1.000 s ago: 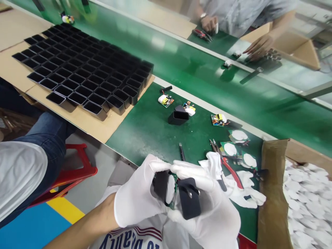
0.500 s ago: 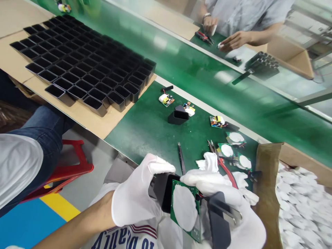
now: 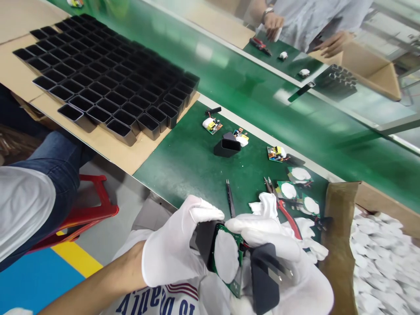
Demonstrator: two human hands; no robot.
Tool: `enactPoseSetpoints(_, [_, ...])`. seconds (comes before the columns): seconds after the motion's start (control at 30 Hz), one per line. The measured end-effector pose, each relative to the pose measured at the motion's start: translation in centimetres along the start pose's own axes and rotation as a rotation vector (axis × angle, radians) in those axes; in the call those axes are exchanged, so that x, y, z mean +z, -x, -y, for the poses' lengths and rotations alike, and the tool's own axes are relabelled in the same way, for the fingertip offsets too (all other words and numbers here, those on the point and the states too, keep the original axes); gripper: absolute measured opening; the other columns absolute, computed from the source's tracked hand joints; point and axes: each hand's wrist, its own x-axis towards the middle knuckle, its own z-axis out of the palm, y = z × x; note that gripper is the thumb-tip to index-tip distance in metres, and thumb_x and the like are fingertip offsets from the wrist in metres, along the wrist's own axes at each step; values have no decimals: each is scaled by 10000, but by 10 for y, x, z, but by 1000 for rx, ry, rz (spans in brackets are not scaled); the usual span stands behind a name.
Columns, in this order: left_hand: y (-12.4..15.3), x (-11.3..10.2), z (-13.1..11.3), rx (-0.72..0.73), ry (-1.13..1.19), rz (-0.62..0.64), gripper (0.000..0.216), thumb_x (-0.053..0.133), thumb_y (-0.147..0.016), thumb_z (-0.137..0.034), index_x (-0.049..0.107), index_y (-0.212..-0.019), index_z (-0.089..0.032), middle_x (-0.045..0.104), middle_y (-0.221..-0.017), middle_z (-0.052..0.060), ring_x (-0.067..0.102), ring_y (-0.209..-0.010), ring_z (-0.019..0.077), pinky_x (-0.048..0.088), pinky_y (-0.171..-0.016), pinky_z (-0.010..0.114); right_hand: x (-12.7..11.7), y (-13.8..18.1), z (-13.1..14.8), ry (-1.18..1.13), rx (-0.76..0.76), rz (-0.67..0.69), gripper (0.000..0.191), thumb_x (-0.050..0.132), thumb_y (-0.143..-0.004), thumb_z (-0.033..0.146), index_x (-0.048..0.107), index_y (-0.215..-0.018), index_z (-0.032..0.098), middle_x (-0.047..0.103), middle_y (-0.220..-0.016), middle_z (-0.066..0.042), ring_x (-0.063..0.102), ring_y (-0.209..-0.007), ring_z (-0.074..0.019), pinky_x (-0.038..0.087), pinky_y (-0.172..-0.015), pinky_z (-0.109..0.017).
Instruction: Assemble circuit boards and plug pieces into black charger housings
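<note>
My gloved left hand (image 3: 179,240) is wrapped round a black plastic housing (image 3: 205,241), its open end facing right. A green circuit board (image 3: 227,258) with a white pad on its face sits partly in that opening. My gloved right hand (image 3: 288,258) grips the board's upper edge and a black plug cap (image 3: 265,275) with two metal prongs. Short red and dark wires (image 3: 244,246) run between board and cap. Beyond my hands lie black tweezers (image 3: 230,197) and red-handled pliers (image 3: 287,214). Another black housing (image 3: 227,147) stands on the green mat.
Rows of open black housings (image 3: 108,83) cover cardboard at the left. A carton (image 3: 339,227) of white pads stands at the right. Several boards (image 3: 288,190) lie on the mat. A red stool (image 3: 95,197) and a seated person are left; another person's hands (image 3: 334,43) work across the bench.
The circuit board has slid left, further into the housing. My right hand and the plug cap have come left with it. Across the bench, the other person's hands have moved apart.
</note>
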Motion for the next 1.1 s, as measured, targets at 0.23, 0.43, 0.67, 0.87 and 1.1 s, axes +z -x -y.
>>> enactPoseSetpoints(0.23, [0, 1, 0, 8, 25, -4, 827, 864, -738, -125, 460, -1446, -262, 616, -1175, 112, 692, -1040, 280, 639, -873, 423, 4, -2, 1, -51, -7, -22, 503, 943, -787, 473, 728, -1191, 265, 812, -1077, -108, 805, -974, -350, 702, -780, -468])
enactPoseSetpoints(0.43, [0, 0, -1, -19, 51, 5, 838, 898, -741, -159, 469, -1449, -288, 612, -1182, 101, 701, -1046, 287, 641, -870, 429, 4, -5, 0, -44, -41, 5, 486, 931, -808, 464, 720, -1201, 270, 811, -1062, -97, 810, -955, -335, 704, -759, -452])
enactPoseSetpoints(0.67, [-1, 0, -1, -11, 42, -1, 860, 929, -726, -206, 464, -1445, -285, 621, -1167, 100, 695, -1014, 285, 642, -842, 428, -4, -11, -1, -11, -68, 70, 489, 946, -800, 429, 711, -1198, 269, 807, -1084, -78, 809, -975, -317, 715, -794, -432])
enactPoseSetpoints(0.87, [0, 0, -1, -10, 45, 7, 847, 902, -751, -167, 452, -1461, -275, 604, -1178, 110, 697, -1043, 282, 651, -863, 428, -1, -10, -3, -40, -86, 65, 551, 973, -762, 434, 704, -1207, 253, 802, -1100, -81, 802, -984, -307, 713, -791, -417])
enactPoseSetpoints(1.1, [0, 2, 0, -11, 45, -5, 823, 895, -761, -179, 466, -1457, -272, 598, -1176, 98, 706, -1038, 266, 654, -865, 397, -1, -12, -4, -32, -101, 56, 538, 982, -750, 427, 732, -1191, 249, 811, -1021, -73, 805, -957, -306, 681, -773, -410])
